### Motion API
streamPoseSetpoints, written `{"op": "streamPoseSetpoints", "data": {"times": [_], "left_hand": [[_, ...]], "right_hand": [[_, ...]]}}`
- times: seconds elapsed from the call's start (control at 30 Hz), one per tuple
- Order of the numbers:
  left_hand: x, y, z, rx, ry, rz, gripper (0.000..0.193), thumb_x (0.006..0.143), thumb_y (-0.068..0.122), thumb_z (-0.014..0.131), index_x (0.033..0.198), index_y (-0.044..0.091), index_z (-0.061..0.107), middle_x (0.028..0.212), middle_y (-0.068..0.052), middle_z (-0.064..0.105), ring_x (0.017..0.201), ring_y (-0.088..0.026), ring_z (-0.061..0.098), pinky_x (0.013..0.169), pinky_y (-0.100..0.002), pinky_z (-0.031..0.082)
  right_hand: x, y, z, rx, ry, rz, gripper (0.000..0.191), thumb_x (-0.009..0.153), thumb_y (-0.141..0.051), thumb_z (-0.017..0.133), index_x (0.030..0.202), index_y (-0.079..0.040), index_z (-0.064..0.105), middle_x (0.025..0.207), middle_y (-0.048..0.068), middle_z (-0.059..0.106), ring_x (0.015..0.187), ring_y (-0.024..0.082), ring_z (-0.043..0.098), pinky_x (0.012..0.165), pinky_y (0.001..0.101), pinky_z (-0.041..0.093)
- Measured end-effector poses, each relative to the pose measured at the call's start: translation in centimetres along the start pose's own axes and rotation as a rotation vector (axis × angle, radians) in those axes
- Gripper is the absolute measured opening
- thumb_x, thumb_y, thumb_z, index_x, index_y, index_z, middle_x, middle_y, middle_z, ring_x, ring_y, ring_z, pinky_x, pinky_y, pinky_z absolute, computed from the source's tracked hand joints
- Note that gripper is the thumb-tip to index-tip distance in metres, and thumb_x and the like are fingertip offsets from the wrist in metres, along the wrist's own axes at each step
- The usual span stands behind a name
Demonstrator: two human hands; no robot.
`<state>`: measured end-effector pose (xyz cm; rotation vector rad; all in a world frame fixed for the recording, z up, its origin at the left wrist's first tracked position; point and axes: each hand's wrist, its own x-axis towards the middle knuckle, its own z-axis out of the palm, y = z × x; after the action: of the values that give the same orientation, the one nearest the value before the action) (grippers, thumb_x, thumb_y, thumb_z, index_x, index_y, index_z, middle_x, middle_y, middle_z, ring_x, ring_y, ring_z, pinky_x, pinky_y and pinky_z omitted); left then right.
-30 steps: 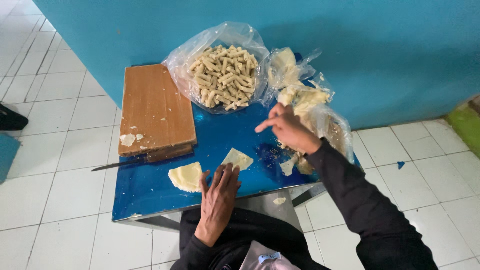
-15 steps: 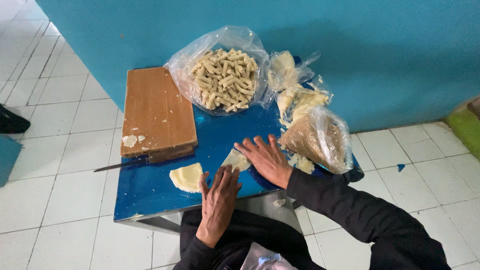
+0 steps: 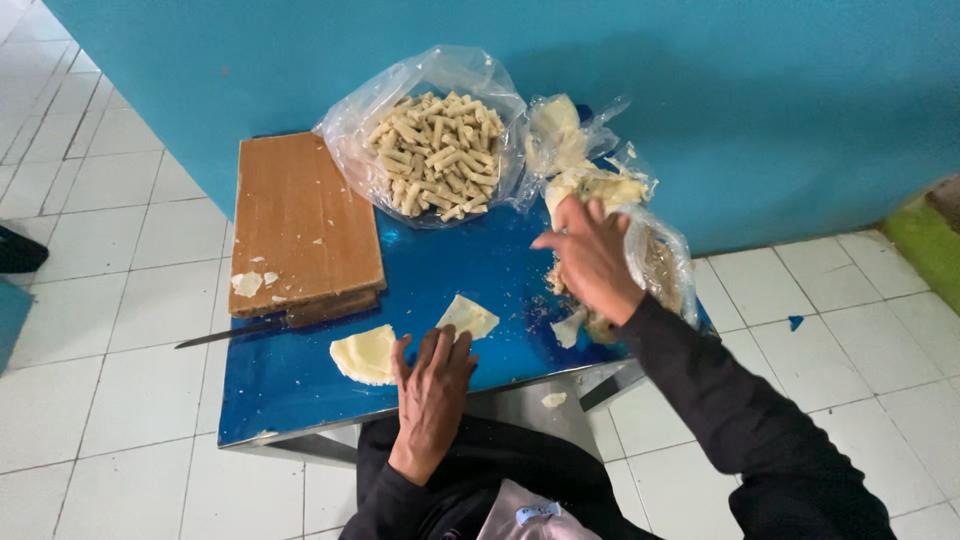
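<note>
On the blue tabletop (image 3: pixel 300 390), your left hand (image 3: pixel 432 385) rests spread near a pale triangular dough wrapper (image 3: pixel 467 316); your right hand (image 3: pixel 590 255) reaches, fingers loosely open, toward a clear plastic filling bag (image 3: pixel 660 265); no filling is on the wrapper yet.

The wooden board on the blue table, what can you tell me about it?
The wooden board is a thick, rectangular brown slab lying flat on the far left part of the blue table. A few pale dough scraps sit on its near end. A knife lies along its near edge. A clear bag of rolled sticks lies just to its right. Neither hand touches it.
</note>
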<state>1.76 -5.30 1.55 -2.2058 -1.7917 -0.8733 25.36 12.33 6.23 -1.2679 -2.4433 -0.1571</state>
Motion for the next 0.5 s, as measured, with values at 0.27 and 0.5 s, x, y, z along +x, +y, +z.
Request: {"op": "streamPoseSetpoints", "data": {"times": [0.27, 0.5], "left_hand": [[0.2, -0.1, 0.2, -0.015, 0.002, -0.014, 0.032, 0.093, 0.024, 0.067, 0.123, 0.014, 0.063, 0.120, -0.005, 0.061, 0.118, -0.021, 0.057, 0.112, -0.052, 0.027], [-0.7, -0.4, 0.7, 0.005, 0.026, 0.014, 0.040, 0.091, 0.024, 0.069, 0.129, 0.012, 0.062, 0.125, -0.006, 0.061, 0.125, -0.020, 0.055, 0.113, -0.053, 0.025]], "right_hand": [[4.6, 7.0, 5.7, -0.227, -0.078, 0.160, 0.010, 0.087, -0.017, 0.072, 0.086, -0.020, 0.081, 0.116, 0.006, 0.049, 0.119, 0.034, 0.040, 0.086, 0.0589, 0.028], [4.1, 4.4, 2.5, -0.103, -0.125, 0.205, 0.028, 0.080, -0.006, 0.073, 0.077, -0.032, 0.082, 0.108, 0.000, 0.049, 0.116, 0.031, 0.041, 0.087, 0.0553, 0.028]]}}
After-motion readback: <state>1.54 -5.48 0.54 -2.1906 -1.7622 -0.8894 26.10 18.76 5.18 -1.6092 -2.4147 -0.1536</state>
